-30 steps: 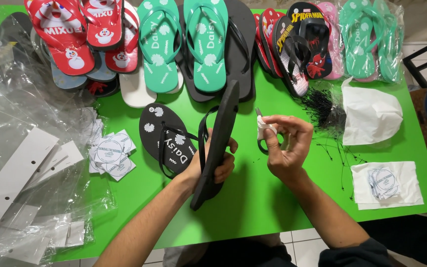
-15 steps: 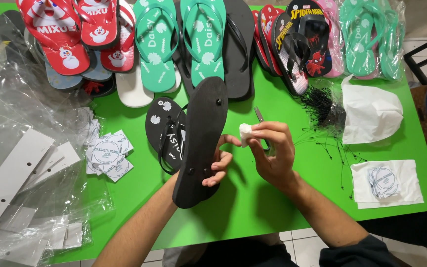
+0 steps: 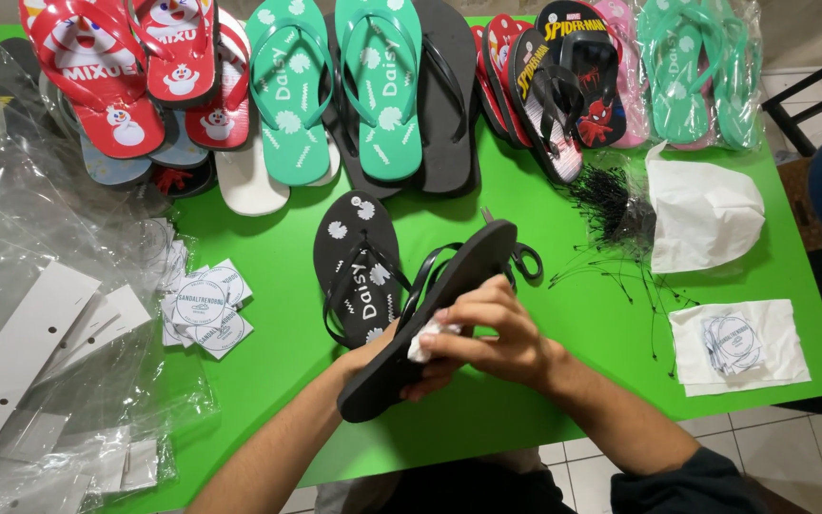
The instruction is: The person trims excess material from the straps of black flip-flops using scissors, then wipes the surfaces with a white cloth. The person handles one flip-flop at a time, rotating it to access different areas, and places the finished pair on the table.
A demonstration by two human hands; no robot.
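The person is holding a black flip-flop (image 3: 430,319) tilted on its edge above the green table (image 3: 544,314), sole side turned toward the camera, toe end pointing up and to the right. The left hand (image 3: 373,354) is gripping it from underneath near the heel, its grip closed around the sole, though most of its fingers are hidden behind the flip-flop. The right hand (image 3: 492,338) is lying across the middle of the sole, its grip pinching a small white crumpled piece (image 3: 427,338) against the black surface.

Just to the left, a second black flip-flop (image 3: 354,262) with white daisy prints is lying flat on the table, strap side up. Black scissors (image 3: 523,259) are lying right behind the held flip-flop's toe end. A stack of round-printed white tags (image 3: 206,305) is sitting near clear plastic bags (image 3: 40,276) on the left. Rows of red, teal and black flip-flops (image 3: 335,86) are lining the far edge. A bundle of black plastic fasteners (image 3: 611,205) is lying beside a white bag (image 3: 701,214) on the right.
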